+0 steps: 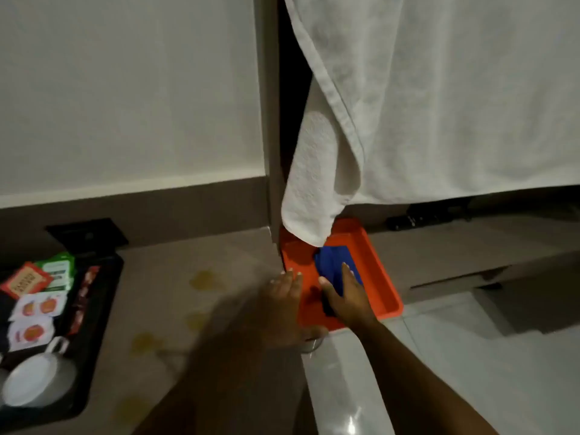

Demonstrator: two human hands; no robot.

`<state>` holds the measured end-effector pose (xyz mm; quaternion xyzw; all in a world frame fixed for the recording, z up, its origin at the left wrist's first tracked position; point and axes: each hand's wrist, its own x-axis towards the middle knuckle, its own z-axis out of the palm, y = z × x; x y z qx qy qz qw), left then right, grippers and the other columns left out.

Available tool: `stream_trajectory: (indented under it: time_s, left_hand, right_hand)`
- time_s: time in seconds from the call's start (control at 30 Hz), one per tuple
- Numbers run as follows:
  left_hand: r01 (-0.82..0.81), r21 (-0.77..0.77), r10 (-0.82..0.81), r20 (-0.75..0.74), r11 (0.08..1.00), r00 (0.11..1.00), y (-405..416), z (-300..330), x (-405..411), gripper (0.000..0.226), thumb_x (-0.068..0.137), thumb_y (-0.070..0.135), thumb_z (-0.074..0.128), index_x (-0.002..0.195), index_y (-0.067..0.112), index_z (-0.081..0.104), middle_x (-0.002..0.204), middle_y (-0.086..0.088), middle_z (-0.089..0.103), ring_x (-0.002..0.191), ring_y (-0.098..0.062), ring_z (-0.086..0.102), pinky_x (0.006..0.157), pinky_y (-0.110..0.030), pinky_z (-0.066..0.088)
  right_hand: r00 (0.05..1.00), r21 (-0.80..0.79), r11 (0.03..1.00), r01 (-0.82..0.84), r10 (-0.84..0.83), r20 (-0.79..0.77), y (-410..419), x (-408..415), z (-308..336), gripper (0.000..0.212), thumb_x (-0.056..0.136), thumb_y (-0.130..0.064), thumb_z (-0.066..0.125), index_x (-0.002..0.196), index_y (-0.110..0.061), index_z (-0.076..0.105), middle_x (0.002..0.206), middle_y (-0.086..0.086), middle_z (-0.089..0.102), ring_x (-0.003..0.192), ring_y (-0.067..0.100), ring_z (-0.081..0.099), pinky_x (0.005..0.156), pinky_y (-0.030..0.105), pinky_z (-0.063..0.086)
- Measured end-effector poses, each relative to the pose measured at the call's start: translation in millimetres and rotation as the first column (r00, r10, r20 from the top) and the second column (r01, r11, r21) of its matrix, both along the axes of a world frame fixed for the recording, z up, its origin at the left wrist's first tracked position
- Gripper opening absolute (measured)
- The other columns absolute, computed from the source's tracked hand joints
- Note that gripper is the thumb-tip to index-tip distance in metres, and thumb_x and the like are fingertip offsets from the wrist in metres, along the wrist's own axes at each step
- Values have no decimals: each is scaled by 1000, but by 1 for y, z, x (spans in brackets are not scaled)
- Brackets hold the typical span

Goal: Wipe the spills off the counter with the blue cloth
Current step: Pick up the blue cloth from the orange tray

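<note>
A: What is on the far left of the counter [238, 255]?

B: A black tray [103, 309] lies there. It holds a white cup [34, 379] at the near end, and small packets [37, 306] behind the cup, some white with an orange picture, one red, one green.

A: And to the right of the tray?

B: Yellow spills [205, 279] are on the pale surface. I count several spots: one further back, others nearer to the camera. They are apart from each other.

A: Where are the hands?

B: The left hand [282, 306] is blurred. It is flat, fingers stretched out and apart, over the left edge of the orange tray [381, 279]. It grips nothing. I cannot tell if it touches the tray.

A: And the blue cloth [331, 262]?

B: It lies folded inside the orange tray, toward the back. The right hand [346, 298] is on its near part, with the fingers straight on top and the thumb spread at the left side. The hand is not closed around the cloth.

A: What is above?

B: A white towel [408, 105] hangs down, and its lowest corner comes in front of the back part of the orange tray.
</note>
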<state>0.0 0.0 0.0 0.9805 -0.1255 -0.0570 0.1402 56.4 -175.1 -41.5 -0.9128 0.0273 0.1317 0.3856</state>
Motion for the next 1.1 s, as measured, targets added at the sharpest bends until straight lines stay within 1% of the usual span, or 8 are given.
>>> stream_trajectory:
  time_s: [0.13,0.23,0.47,0.63,0.77,0.9,1.0,1.1]
  left_hand:
    - [125,141,-104,-142,982,984,-34,-39,23,124,64,93,22,154,10,4,165,-15,6,152,-29,6,123,-48,8]
    - [120,200,-79,-201,972,976,-48,-59,35,126,65,92,30,153,8,-2,165,-16,0,152,-31,-1,123,-49,1]
    - [68,289,9,-257,955,966,-48,-76,43,127,68,92,29,151,3,-9,163,-20,-12,151,-31,-13,120,-46,-11]
    - [72,288,4,-255,955,967,-46,-79,44,128,67,94,22,152,2,-7,163,-21,-11,151,-30,-14,122,-48,-6]
    - [116,240,-66,-209,964,976,-41,-75,45,132,60,96,8,153,3,0,164,-20,-2,152,-30,-5,123,-48,0]
    - [79,114,-69,-90,990,994,-26,-67,37,123,66,95,7,154,9,10,165,-14,10,152,-25,5,123,-42,3]
    - [3,81,3,-79,997,997,-6,-53,19,118,69,95,12,155,14,7,165,-10,7,152,-25,3,122,-42,2]
    - [-45,146,50,-30,988,998,18,-38,-7,112,74,90,11,154,12,10,165,-13,9,152,-28,6,124,-43,4]
  right_hand:
    - [987,-212,974,-86,112,116,-15,41,-46,79,93,-49,46,150,-7,11,160,16,11,148,29,5,119,39,5]
    - [963,-400,902,-162,232,135,-15,63,-70,83,91,-59,38,151,-13,5,161,16,1,148,32,-4,118,46,-2]
    - [952,-452,878,-159,257,164,-11,72,-92,66,98,-44,30,151,-12,9,160,18,1,148,32,-3,118,46,-4]
    - [972,-240,966,-98,145,185,-12,80,-84,62,90,-8,48,147,-10,25,159,16,16,148,30,8,120,43,5]
    - [978,113,993,43,-65,198,-32,87,-58,40,96,-8,45,136,-6,45,128,21,59,116,35,56,94,35,41]
    - [942,477,842,252,-327,79,-48,79,-16,21,97,-9,45,111,-14,60,84,5,67,68,6,62,66,27,45]
    - [939,656,695,293,-338,-62,-43,50,10,24,97,-13,45,115,-18,60,100,6,69,85,15,67,75,29,53]
    - [944,650,693,312,-302,-131,-20,2,21,18,97,-19,47,106,-26,62,106,14,68,87,25,66,75,37,54]
